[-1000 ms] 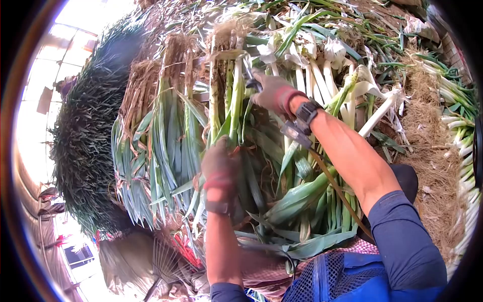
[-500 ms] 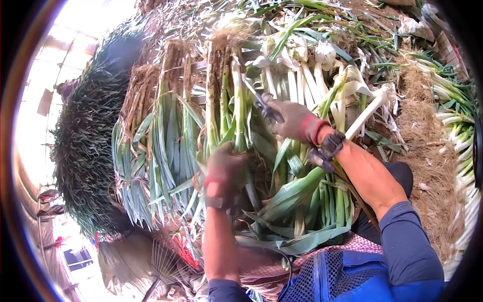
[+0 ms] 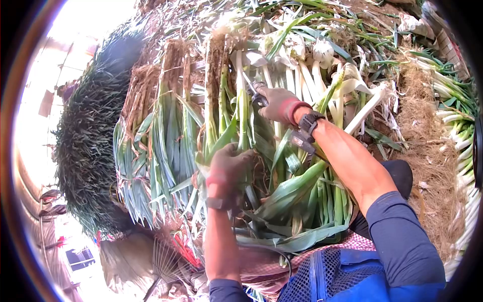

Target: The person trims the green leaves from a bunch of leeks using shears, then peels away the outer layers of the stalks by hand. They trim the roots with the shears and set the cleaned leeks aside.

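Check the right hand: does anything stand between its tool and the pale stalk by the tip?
Nothing visible does: the tool in the right hand points towards the stalk, though contact is unclear. The left hand is lower, among green leaves.

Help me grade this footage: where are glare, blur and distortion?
Head view: glare whites out the upper-left background; same view, the brown-gloved, red-cuffed left hand looks blurred, the thick white leek stalk sharper; same view, the curved black border suggests lens distortion.
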### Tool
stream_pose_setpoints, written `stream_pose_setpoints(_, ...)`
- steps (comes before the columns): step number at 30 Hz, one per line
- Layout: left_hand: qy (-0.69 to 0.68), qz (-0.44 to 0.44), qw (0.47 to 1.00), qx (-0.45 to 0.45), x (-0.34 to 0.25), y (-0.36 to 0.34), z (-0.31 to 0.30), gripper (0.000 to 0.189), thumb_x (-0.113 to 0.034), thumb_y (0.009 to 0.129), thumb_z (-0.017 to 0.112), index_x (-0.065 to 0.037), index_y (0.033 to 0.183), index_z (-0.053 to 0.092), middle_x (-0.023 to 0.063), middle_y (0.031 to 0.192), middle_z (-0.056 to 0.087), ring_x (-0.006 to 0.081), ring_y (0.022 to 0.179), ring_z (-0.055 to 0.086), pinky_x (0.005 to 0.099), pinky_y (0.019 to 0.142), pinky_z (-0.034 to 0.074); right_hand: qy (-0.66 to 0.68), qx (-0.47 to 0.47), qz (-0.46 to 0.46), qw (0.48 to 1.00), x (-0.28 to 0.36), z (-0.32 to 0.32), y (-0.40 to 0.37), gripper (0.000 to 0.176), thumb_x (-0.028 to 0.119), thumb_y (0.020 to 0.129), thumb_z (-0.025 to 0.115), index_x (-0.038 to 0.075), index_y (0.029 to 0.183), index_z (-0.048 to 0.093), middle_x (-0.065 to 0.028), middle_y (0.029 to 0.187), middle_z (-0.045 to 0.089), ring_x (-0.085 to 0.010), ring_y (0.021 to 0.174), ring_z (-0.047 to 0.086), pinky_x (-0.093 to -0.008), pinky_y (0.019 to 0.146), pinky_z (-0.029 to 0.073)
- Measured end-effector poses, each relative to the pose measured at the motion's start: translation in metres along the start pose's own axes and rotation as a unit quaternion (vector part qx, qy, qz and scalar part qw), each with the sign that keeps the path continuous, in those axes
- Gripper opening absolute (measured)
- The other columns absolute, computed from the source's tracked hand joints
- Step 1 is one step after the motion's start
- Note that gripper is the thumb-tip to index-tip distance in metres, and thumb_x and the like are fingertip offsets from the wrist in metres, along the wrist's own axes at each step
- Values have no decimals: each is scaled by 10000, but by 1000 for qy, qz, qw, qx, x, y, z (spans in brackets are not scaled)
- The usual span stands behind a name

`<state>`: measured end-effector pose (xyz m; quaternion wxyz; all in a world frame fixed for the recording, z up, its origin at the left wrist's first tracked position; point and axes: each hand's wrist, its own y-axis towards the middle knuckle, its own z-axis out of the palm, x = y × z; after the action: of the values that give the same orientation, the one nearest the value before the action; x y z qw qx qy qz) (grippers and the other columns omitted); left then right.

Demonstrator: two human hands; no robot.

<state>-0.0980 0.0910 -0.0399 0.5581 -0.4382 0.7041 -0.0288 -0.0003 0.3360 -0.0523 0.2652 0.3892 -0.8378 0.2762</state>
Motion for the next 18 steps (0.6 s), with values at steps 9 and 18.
stream_pose_setpoints(9,-19,-39,999,-12,-45,-17,-5,209,-192,949,827,5,1019,812,11,849,760,92,735,655,284,676,536,81,141,-33,986,2,-14,-111,953,245,894,748,136,1724,294,-222,1287,745,-324,1052,755,-394,975,576)
stream_pose_setpoints(18,-35,14,999,-34,-59,-28,-3,283,-109,902,854,52,1125,789,62,935,787,117,801,701,278,742,575,38,123,-74,989,-19,-45,-227,950,243,867,787,50,1687,348,-260,1379,673,-374,1210,693,-403,1073,517)
